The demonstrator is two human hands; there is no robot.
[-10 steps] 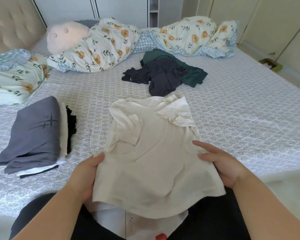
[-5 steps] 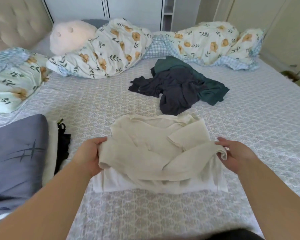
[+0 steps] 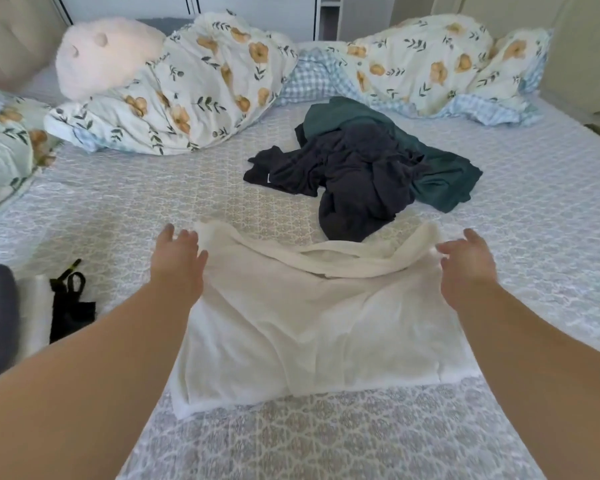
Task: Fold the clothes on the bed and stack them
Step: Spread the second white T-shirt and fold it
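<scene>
The left hand lies at the far left corner of a cream shirt, fingers extended and relaxed, touching the cloth without gripping it. The right hand sits at the far right corner, fingers likewise loose and outstretched against the folded-over edge. The shirt rests flat on the patterned bed, its lower part doubled upward. Just beyond it lies an unfolded heap: a dark navy garment over a teal garment. At the left edge stands the folded stack, grey, white and black. A floral duvet and a pale plush pillow line the headboard side.
</scene>
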